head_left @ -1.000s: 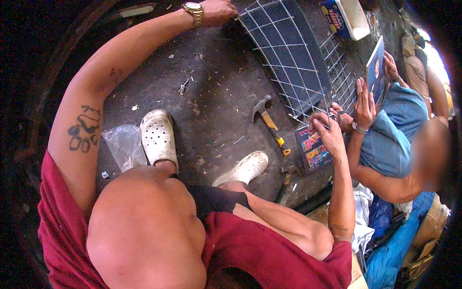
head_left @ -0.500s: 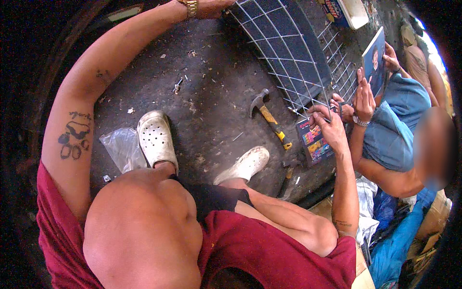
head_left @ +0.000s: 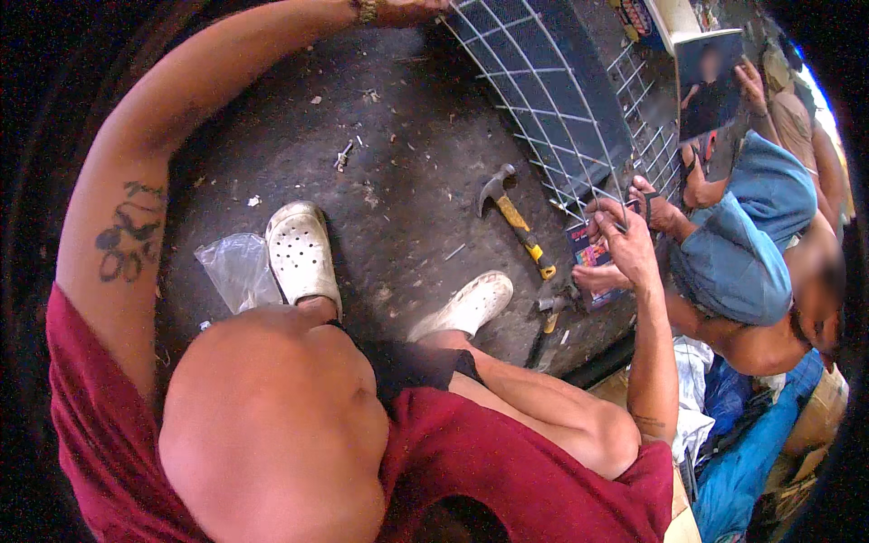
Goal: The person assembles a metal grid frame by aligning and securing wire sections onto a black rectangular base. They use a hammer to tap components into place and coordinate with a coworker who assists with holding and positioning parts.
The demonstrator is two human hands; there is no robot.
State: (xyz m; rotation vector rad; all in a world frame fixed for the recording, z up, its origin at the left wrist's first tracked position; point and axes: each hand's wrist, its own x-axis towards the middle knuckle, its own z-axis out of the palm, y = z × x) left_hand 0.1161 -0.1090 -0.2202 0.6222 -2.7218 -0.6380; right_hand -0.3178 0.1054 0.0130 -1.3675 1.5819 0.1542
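A wire mesh panel [head_left: 534, 68], bent in a curve with a dark sheet behind it, stands tilted on the floor ahead of me. My left hand [head_left: 412, 11], at the top edge of the view, grips its far left corner; the fingers are partly cut off. The fingers of my right hand [head_left: 626, 242] close on the wire ends at its near right corner. Below that hand lies a colourful printed booklet [head_left: 581, 240], with a co-worker's hand [head_left: 602, 278] on it. A claw hammer [head_left: 513, 217] with a yellow and black handle rests between my hands and feet.
The co-worker sits at the right, holding up a picture panel [head_left: 711, 86]. A second hammer [head_left: 549, 317] lies near my right forearm. A clear plastic bag [head_left: 237, 271] sits beside my white clog [head_left: 300, 258]. Blue and white sheeting [head_left: 733, 425] is piled at the lower right.
The co-worker has taken one hand off the picture panel and brought it down to the booklet. The panel has turned to face me more. My hands stay on the mesh.
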